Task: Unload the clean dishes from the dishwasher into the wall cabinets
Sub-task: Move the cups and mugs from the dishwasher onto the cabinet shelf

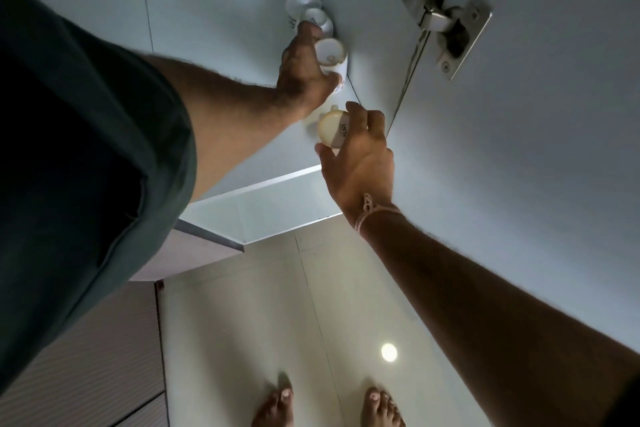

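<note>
My left hand (304, 73) reaches onto the cabinet shelf (221, 24), its fingers curled around the side of a white cup (333, 57) that sits upside down against the cabinet's right wall. My fingertips hide behind the cup, so I cannot tell how tightly they press, but the hand is wrapped on it. Beyond it, two more white cups (308, 7) stand inverted in a row toward the back, the nearer one just touching my index finger.

My right hand (360, 156) holds another cup (334, 130) near the shelf's front edge: thumb under its rim, fingers closed over its far side, base turned toward me, lettering showing. A pale thread bracelet (372, 211) circles that wrist. The open door's hinge (440, 10) hangs at right.
</note>
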Tool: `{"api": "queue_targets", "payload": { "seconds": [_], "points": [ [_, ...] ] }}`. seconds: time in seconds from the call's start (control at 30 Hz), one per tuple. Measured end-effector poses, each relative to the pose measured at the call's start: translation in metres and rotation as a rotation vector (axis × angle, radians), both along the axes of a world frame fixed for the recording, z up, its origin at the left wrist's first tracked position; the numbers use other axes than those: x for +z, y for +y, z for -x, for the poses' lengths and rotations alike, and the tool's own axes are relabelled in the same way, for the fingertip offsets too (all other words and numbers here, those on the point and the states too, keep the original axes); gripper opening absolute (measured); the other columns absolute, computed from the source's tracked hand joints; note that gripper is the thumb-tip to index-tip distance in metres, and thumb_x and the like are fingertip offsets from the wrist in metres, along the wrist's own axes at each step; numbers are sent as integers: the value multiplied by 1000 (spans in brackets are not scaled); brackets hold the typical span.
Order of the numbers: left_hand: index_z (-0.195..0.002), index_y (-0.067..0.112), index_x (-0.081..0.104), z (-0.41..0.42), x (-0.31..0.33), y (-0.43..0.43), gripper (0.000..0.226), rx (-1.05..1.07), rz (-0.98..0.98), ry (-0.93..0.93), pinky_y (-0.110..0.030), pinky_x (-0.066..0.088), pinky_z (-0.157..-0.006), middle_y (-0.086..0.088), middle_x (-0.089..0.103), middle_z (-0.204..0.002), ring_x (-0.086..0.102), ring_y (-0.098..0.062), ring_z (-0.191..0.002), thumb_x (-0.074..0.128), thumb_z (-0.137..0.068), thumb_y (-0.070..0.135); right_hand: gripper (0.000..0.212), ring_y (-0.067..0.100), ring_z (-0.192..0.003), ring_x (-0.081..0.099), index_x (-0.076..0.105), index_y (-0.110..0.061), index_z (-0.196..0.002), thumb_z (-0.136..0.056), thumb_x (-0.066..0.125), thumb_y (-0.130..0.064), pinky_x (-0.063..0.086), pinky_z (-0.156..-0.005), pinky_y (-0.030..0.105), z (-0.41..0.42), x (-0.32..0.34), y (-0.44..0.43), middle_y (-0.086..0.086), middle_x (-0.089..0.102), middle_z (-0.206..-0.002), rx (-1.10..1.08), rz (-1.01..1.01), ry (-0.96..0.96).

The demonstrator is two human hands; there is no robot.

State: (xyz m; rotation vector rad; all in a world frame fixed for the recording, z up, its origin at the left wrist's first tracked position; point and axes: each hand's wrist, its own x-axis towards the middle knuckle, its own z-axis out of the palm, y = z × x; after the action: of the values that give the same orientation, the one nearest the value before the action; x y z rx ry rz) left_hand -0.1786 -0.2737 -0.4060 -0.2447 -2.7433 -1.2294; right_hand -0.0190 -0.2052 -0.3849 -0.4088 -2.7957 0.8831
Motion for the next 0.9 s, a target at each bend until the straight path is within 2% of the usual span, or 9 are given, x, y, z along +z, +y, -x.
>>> {"api": "queue_targets", "payload": {
  "seconds": [0.07,0.2,0.3,0.37,0.53,0.67,0.8,0.9],
  "points": [
    [-121,15,50,5,-3,-1,62,1,18,41,-26,49,-83,-1,58,-113,56,-18,-100,78,-65,19,63,31,-97,64,42,-14,-136,-84,73,-32,53,-84,39,10,-2,-1,9,46,-130,0,-3,-2],
    [-124,14,49,14,-9,-6,61,8,65,34,-16,37,-84,-5,54,-122,51,-21,-113,76,-70,23,63,31,-98,64,42,-12,-136,-85,72,-32,53,-84,38,32,-6,-3,11,48,-128,-9,-24,6],
    [-120,16,50,16,-10,-8,60,47,13,-4,-29,50,-90,-2,58,-117,57,-21,-109,74,-66,29,60,32,-99,63,43,-12,-135,-85,72,-29,52,-83,39,45,-10,-1,11,48,-126,-18,-41,-12],
    [-117,18,50,17,-12,-10,60,64,-16,-13,-35,55,-86,1,62,-112,61,-20,-105,73,-63,33,57,32,-99,64,46,-13,-133,-83,73,-24,53,-82,39,51,-12,0,10,50,-124,-9,-57,-6],
    [-114,17,51,17,-16,-18,56,62,-85,-68,-29,58,-78,3,68,-103,67,-15,-92,78,-67,35,49,33,-100,64,48,-22,-131,-85,65,-17,53,-80,38,70,-13,7,8,52,-122,7,-136,-15],
    [-122,16,51,19,-16,-25,59,95,-96,-114,-19,54,-74,-1,64,-105,64,-15,-94,77,-71,27,45,35,-97,65,47,-28,-133,-90,54,-14,54,-79,39,80,-13,12,10,50,-122,37,-257,-38],
    [-123,14,55,19,-11,-22,49,118,-96,-150,-17,50,-77,0,66,-110,62,-15,-99,69,-76,15,50,35,-99,66,40,-17,-140,-91,46,-9,54,-81,40,86,-16,12,10,44,-140,86,-394,-23],
    [-119,18,62,16,-12,-17,42,166,-181,-199,-11,48,-70,4,70,-108,64,-13,-98,60,-78,10,51,35,-100,67,34,-5,-142,-92,44,-6,53,-81,40,92,-17,13,14,37,-149,105,-433,-31]
  ]
}}
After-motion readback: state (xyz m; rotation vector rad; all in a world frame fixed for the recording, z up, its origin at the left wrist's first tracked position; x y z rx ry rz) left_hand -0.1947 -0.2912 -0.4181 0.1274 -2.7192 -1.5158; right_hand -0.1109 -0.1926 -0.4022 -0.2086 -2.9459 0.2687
